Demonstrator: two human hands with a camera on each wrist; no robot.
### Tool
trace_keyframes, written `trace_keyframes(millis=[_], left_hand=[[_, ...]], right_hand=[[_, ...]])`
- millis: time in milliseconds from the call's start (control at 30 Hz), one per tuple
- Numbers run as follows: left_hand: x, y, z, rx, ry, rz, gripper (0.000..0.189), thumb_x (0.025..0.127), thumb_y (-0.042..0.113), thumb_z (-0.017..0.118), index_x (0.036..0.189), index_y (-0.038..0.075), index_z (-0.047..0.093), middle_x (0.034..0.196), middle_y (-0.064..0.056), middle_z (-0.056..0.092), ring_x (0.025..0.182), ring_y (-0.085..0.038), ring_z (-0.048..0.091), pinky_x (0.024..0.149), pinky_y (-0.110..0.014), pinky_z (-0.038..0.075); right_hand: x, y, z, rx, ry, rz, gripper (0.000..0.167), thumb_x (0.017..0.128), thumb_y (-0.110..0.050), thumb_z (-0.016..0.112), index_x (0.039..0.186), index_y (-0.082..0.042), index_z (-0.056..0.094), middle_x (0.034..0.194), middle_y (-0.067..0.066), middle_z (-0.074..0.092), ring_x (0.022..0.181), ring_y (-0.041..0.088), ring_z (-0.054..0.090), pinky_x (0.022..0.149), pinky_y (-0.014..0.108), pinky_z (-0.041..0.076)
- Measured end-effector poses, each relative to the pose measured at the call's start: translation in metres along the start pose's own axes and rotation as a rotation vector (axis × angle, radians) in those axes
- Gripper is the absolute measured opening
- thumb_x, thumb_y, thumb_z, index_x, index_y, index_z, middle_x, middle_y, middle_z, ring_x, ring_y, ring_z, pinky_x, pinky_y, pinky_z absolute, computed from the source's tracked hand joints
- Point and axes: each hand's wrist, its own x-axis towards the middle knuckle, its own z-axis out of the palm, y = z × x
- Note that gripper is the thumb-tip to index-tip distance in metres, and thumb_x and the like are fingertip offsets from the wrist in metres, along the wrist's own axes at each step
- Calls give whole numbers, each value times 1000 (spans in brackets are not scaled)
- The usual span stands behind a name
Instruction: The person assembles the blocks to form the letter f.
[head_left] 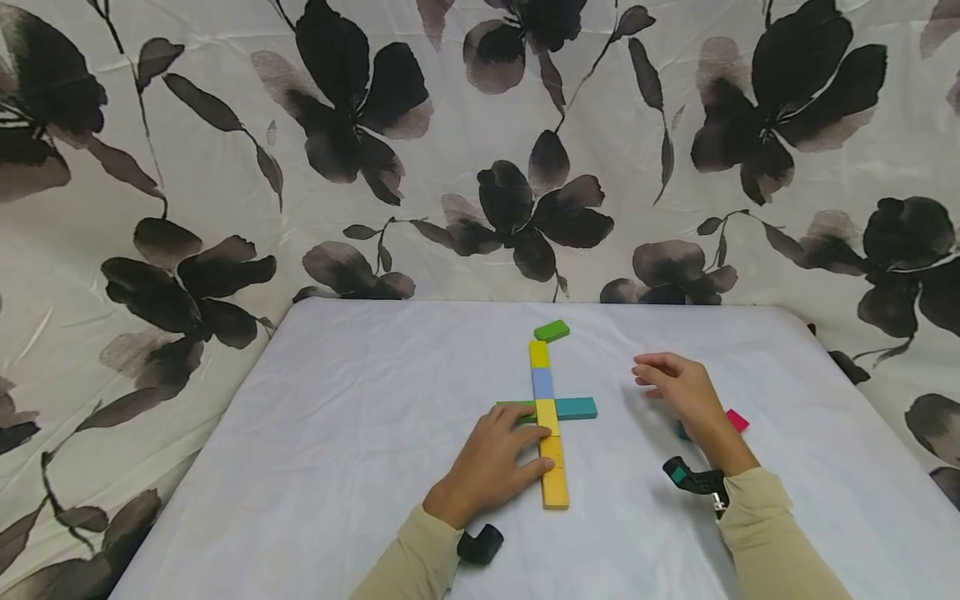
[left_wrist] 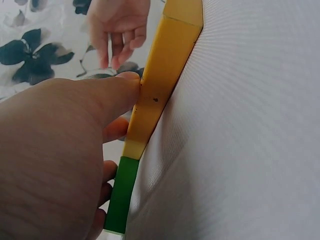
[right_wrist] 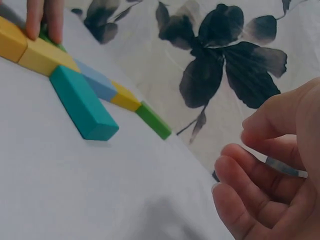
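Wooden blocks form a line on the white table: a long yellow block (head_left: pixel 555 487) nearest, another yellow block (head_left: pixel 548 414), a blue block (head_left: pixel 542 383) and a far yellow block (head_left: pixel 539 355). A teal block (right_wrist: pixel 84 105) sticks out to the right of the line, a green block (left_wrist: pixel 122 190) to the left. At the far end a green block (head_left: pixel 552 331) lies slanted. My left hand (head_left: pixel 491 462) rests along the line's left side, fingertips touching the yellow blocks and partly covering the left green one. Holding nothing, my right hand (head_left: pixel 678 392) hovers right of the line, fingers loosely bent.
A red block (head_left: pixel 738 420) and a dark teal block (head_left: pixel 682 431) lie partly hidden by my right wrist. Each wrist wears a black camera mount. A white cloth with dark flowers (head_left: pixel 532 217) hangs behind the table's far edge.
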Motion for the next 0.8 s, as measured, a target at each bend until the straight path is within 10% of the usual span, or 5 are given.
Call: trace_keyframes(millis=[800], left_hand=[[0,0,1,-1,3,-3,42,95,51,64,126,24,70,145,-2,49,131,-21,43,105,-42,39]], right_hand=[[-27,20,-36,-112,14,-45,63,99,-51,56,136,0,57,128,19,62,108,23,62,81,23,56]])
